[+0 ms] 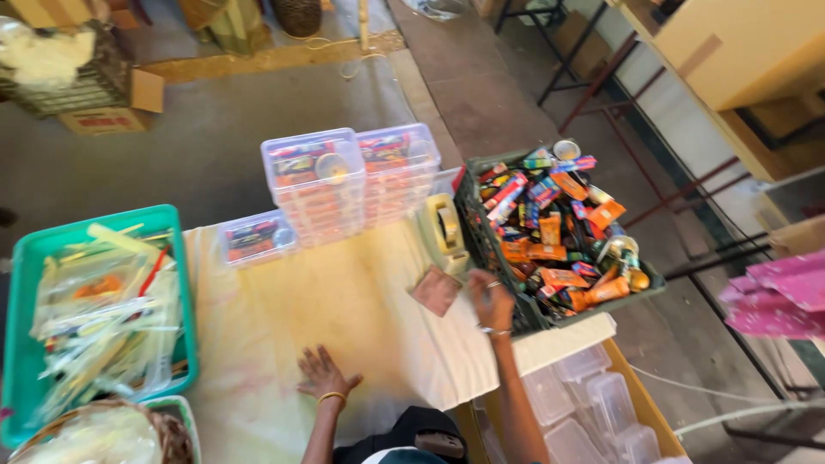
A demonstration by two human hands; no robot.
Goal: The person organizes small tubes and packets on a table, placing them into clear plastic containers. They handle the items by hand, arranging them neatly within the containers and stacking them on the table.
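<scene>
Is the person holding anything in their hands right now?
Nothing clearly. The left hand lies flat and empty on the table. The right hand reaches to the near edge of the dark crate; the blur hides whether it grips anything.

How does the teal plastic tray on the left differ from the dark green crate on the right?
The teal plastic tray is shallow with solid walls; the dark green plastic crate is deeper with lattice walls. The tray holds clear plastic bags, the crate colourful small packets. The right hand touches the crate's edge; the left hand rests flat, apart from the tray. Both sit on the table.
</scene>
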